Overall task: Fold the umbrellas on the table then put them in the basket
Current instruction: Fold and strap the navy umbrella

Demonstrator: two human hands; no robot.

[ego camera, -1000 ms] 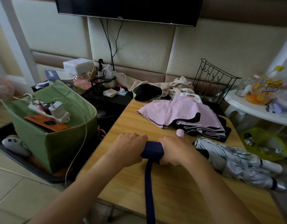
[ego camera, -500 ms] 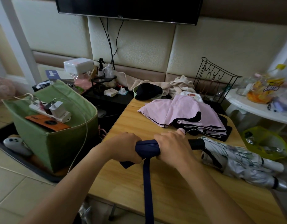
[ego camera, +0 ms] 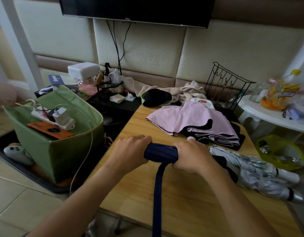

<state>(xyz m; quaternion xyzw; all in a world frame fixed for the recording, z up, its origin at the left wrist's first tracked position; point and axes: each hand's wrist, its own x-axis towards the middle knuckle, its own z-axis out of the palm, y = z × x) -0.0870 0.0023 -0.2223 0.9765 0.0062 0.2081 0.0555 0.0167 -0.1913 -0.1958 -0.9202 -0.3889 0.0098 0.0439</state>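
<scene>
A rolled navy umbrella (ego camera: 161, 153) lies crosswise above the wooden table (ego camera: 182, 199). My left hand (ego camera: 130, 151) grips its left end and my right hand (ego camera: 192, 154) grips its right end. A long navy strap (ego camera: 158, 194) hangs from its middle toward me. Behind it lies a loosely folded pink and black umbrella (ego camera: 195, 124). A silver-white umbrella (ego camera: 254, 173) lies to the right of my right wrist, partly hidden by it. The green fabric basket (ego camera: 62, 151) stands on the floor at the left.
Lying across the basket's top are a power strip with a white charger (ego camera: 60, 117) and an orange phone (ego camera: 50, 130). A black wire rack (ego camera: 228, 86), beige cloth (ego camera: 187, 93) and a black hat (ego camera: 156, 97) crowd the table's far edge. A white side table (ego camera: 274, 115) stands right.
Both hands have shifted slightly on the navy umbrella, keeping their grip on its two ends. The dark fabric that showed under my left hand half a second ago is out of sight.
</scene>
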